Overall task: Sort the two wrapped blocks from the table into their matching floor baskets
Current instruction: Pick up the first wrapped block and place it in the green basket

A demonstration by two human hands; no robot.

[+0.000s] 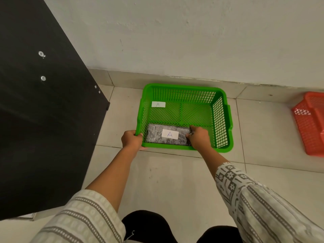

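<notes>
A green mesh basket [222, 120] stands on the tiled floor near the wall, with a white label "A" [158, 104] on its inner left wall. Inside it, along the near edge, lies a block wrapped in dark shiny film [154, 135] with a white "A" sticker on top. My left hand [131, 140] grips the basket's near left corner. My right hand [199, 137] reaches over the near rim, its fingers closed on the block's right end.
A red mesh basket [312, 123] sits on the floor at the far right, partly cut off by the frame. A black panel [43, 111] fills the left side. The white wall [175, 32] runs behind the baskets.
</notes>
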